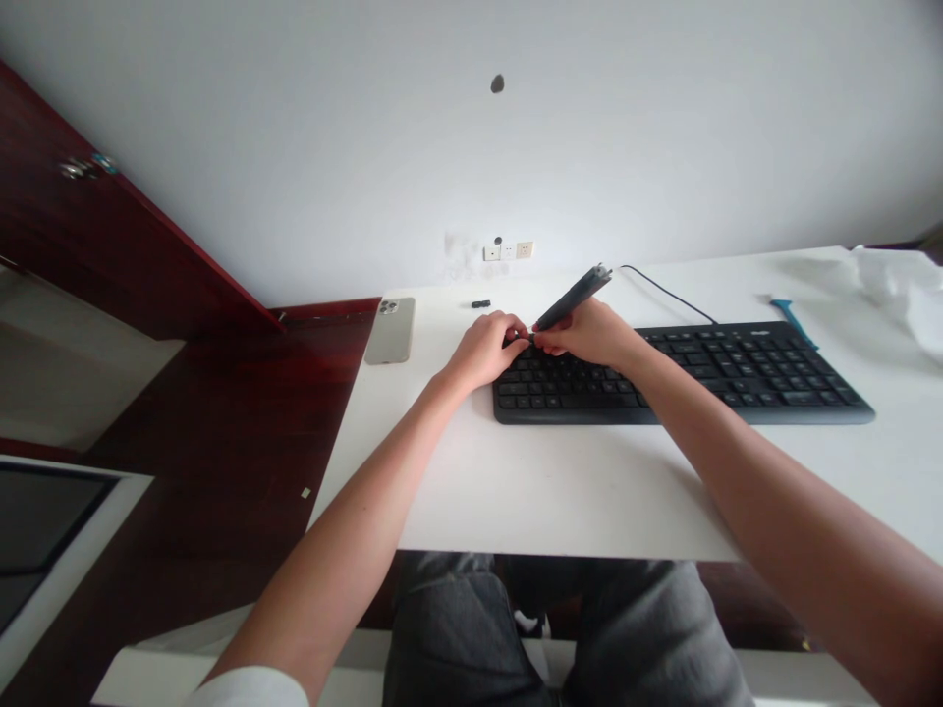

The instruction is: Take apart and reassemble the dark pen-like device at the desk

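Note:
My right hand (585,332) grips a black pen-like tool (573,298), which slants up and away over the left end of a black computer keyboard (685,378). My left hand (482,349) is pinched against the tool's lower tip, and the fingers of both hands meet there. A small dark piece seems held at that tip, but the fingers mostly hide it. Both hands hover just above the keyboard's left keys. A small black part (480,304) lies on the white desk (413,462) beyond my left hand.
A phone (390,330) lies face down at the desk's left edge. A black cable (663,293) runs from the keyboard toward the wall. A blue tool (792,319) and crumpled white material (899,295) lie at the right. Dark red wooden furniture (221,393) adjoins the desk's left side.

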Action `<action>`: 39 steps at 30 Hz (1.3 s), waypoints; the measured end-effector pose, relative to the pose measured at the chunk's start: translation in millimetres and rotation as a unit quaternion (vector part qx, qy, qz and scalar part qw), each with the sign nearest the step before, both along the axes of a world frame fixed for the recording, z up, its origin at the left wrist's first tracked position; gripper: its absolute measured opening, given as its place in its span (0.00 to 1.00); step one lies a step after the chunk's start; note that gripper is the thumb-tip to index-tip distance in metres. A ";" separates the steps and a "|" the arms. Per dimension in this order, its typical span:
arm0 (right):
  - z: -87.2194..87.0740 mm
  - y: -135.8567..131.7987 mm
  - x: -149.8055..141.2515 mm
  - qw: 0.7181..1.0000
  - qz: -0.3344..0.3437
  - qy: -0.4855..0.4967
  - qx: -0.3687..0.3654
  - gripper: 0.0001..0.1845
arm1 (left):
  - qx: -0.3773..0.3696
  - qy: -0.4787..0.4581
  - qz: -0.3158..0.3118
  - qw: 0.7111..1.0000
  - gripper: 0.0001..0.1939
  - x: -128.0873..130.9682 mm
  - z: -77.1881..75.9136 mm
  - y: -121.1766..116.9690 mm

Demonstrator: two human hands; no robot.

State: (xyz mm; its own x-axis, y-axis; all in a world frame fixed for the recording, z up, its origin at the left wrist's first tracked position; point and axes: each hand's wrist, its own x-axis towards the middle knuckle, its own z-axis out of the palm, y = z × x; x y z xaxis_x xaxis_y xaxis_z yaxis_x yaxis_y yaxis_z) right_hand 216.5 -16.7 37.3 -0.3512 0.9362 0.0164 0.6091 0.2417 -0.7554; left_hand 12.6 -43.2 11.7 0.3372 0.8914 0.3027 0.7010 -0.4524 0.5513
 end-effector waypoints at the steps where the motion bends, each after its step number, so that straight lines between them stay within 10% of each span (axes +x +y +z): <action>1: -1.5 1.3 0.2 1.000 -0.003 0.008 -0.004 0.04 | 0.009 0.007 -0.001 1.000 0.04 0.0 0.0 -0.6; 39: 12.1 -8.2 -13.1 0.996 -0.065 -0.002 -0.061 0.03 | 0.023 0.083 -0.039 0.995 0.05 -2.7 5.9 -2.8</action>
